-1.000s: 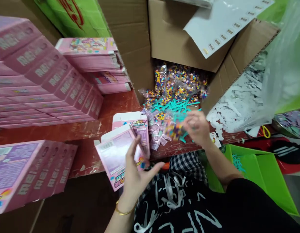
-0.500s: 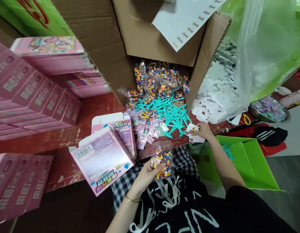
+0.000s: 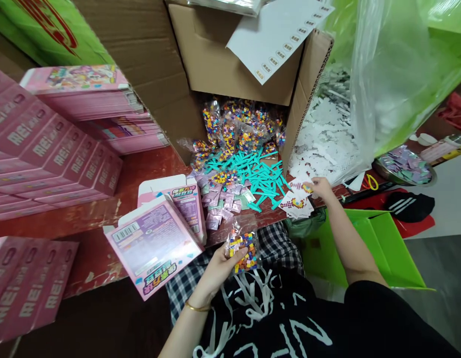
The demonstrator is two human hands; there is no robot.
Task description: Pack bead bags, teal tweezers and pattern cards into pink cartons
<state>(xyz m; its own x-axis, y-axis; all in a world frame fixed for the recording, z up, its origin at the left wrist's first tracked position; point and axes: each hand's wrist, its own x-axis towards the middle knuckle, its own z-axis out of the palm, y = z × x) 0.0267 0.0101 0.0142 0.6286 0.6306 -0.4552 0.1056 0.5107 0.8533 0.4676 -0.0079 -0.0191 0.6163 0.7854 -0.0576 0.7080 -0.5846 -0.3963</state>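
Observation:
A clear plastic bag of small coloured cubes [image 3: 246, 243] is pinched in my left hand [image 3: 221, 266], over my lap at the table's front edge. My right hand [image 3: 322, 188] grips a white printed card [image 3: 298, 185] with a coloured pattern. Just below that card, a loose pile of similar cards [image 3: 295, 205] lies on the table's edge. Left of the cards are many teal plastic sticks [image 3: 262, 174], and beside these are small pinkish packets [image 3: 220, 205]. More bags of coloured cubes [image 3: 238, 127] are heaped behind, at the opening of a cardboard box [image 3: 234, 64].
Pink printed boxes [image 3: 154, 248] lie at the table's front, with stacked pink boxes [image 3: 59, 149] on the left. White paper pieces [image 3: 320, 149] fill a plastic-lined bin at right. A green box [image 3: 383, 248] stands low at right, near a metal bowl of packets [image 3: 405, 166].
My right hand has drawn a card slightly up and away from the pile, uncovering more of the pile. My left hand still holds the bag. The view has shifted a little.

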